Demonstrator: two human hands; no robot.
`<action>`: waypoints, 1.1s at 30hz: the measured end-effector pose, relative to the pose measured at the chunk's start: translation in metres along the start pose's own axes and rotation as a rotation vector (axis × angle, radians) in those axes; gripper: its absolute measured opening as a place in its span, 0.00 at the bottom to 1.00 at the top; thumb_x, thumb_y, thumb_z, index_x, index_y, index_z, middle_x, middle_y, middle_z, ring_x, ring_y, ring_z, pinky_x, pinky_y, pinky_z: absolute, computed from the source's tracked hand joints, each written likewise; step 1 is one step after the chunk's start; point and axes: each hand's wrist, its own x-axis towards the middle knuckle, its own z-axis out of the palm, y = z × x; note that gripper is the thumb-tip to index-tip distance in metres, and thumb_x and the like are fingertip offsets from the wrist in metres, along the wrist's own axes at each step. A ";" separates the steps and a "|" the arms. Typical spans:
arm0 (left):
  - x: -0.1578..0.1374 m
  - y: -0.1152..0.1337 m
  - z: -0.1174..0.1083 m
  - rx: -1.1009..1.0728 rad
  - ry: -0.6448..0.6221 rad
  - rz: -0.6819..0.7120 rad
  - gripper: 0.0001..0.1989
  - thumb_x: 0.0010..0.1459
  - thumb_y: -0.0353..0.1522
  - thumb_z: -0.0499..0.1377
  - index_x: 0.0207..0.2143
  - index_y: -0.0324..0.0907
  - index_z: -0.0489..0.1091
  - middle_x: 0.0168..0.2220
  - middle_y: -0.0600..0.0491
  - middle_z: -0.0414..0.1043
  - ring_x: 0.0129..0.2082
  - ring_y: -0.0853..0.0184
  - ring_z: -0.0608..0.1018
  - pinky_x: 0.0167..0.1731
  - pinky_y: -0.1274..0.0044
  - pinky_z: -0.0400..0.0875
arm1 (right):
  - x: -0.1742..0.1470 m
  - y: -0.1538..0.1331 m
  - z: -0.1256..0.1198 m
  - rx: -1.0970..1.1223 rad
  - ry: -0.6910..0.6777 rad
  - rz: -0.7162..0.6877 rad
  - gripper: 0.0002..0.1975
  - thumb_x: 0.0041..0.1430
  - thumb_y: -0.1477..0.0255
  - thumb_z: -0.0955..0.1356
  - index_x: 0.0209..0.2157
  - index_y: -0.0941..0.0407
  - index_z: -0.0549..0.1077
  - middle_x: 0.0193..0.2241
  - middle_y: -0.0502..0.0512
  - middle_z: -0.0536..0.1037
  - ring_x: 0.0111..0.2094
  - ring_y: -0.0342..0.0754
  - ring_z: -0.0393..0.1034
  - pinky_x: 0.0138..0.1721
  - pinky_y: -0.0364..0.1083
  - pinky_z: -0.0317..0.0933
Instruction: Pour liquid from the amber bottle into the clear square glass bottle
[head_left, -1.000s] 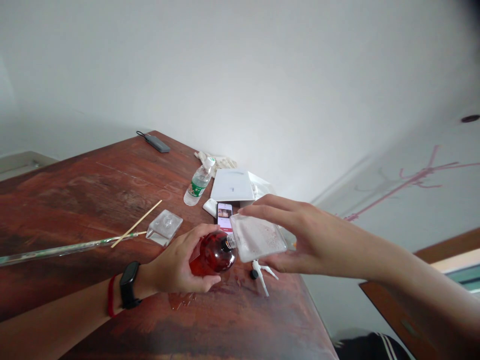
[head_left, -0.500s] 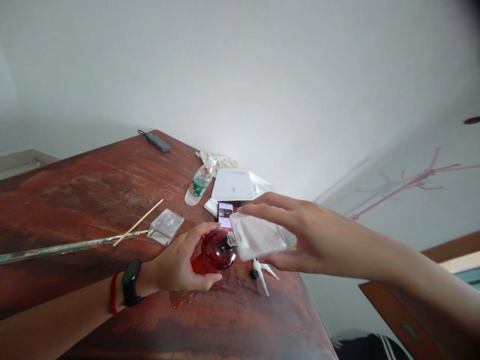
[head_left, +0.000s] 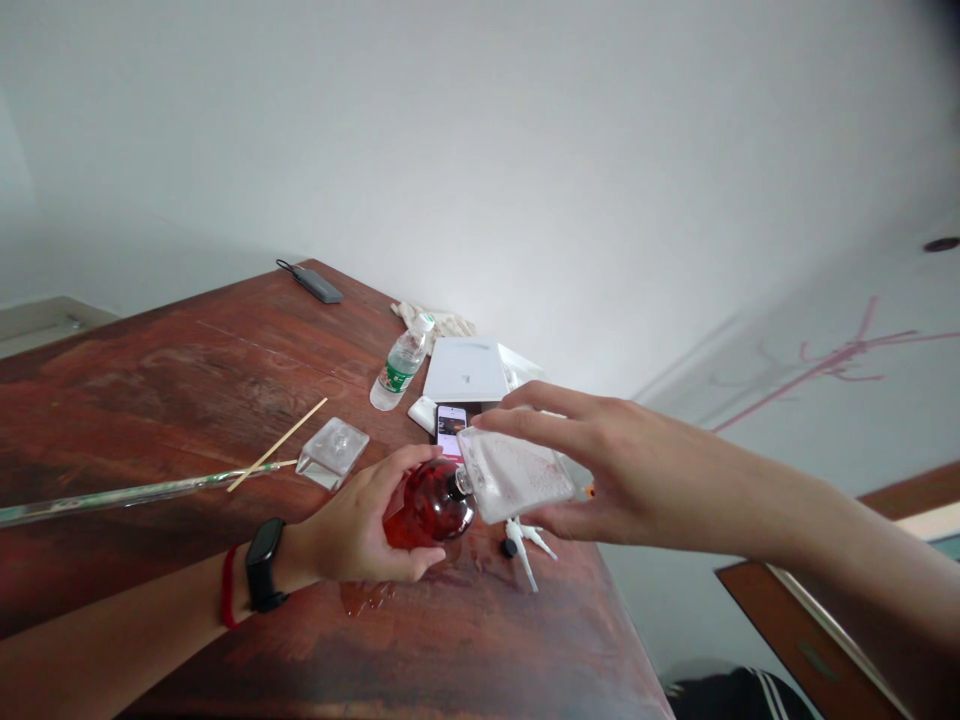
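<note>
My left hand [head_left: 379, 515] is wrapped round a round glass bottle [head_left: 431, 505] of red-amber liquid, tilted with its neck to the right. A clear, square-sided container [head_left: 517, 475] is in my right hand [head_left: 592, 450], gripped by thumb and fingers and tipped on its side. Its mouth meets the bottle's black-ringed neck; whether they touch or one sits inside the other, I cannot tell. Below the container lie white plastic nozzle pieces [head_left: 521, 545] and a small black cap [head_left: 508, 548]. Drops of liquid [head_left: 367, 597] wet the table by my left wrist.
On the wooden table [head_left: 172, 400] stand a water bottle [head_left: 397, 365] and a clear square piece [head_left: 334, 450]. A lit phone [head_left: 451, 425] lies by a white box [head_left: 465, 368]. Thin wooden sticks [head_left: 281, 440], a long plastic-wrapped packet [head_left: 135, 497] and a grey device [head_left: 315, 282] lie leftward.
Almost nothing differs. Both hands keep their hold, and the container and bottle stay together with only a very slight shift. The picture on the phone screen has changed.
</note>
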 end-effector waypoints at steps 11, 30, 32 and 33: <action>-0.001 -0.005 0.001 -0.007 0.000 -0.006 0.47 0.52 0.33 0.74 0.71 0.48 0.58 0.62 0.43 0.76 0.57 0.51 0.82 0.59 0.62 0.79 | 0.000 0.000 0.001 -0.024 -0.015 0.004 0.33 0.66 0.64 0.77 0.70 0.48 0.69 0.59 0.61 0.78 0.53 0.60 0.80 0.52 0.56 0.76; 0.001 -0.003 0.000 0.005 -0.030 -0.023 0.47 0.50 0.30 0.74 0.70 0.48 0.60 0.61 0.43 0.75 0.56 0.52 0.82 0.60 0.61 0.79 | -0.022 0.036 0.073 0.455 0.254 0.068 0.33 0.59 0.68 0.79 0.63 0.51 0.69 0.57 0.61 0.77 0.55 0.58 0.78 0.54 0.55 0.78; 0.000 -0.002 0.001 0.004 -0.028 -0.032 0.47 0.50 0.30 0.74 0.70 0.47 0.60 0.60 0.42 0.75 0.56 0.52 0.82 0.61 0.61 0.78 | -0.026 0.041 0.091 0.542 0.330 0.073 0.35 0.57 0.68 0.79 0.64 0.51 0.68 0.57 0.61 0.77 0.54 0.57 0.78 0.54 0.54 0.78; -0.001 -0.002 0.001 0.001 -0.027 -0.042 0.46 0.51 0.31 0.74 0.70 0.47 0.60 0.60 0.42 0.75 0.56 0.51 0.82 0.61 0.61 0.79 | -0.028 0.043 0.099 0.582 0.348 0.084 0.34 0.57 0.68 0.79 0.63 0.50 0.69 0.58 0.60 0.76 0.55 0.56 0.78 0.54 0.53 0.78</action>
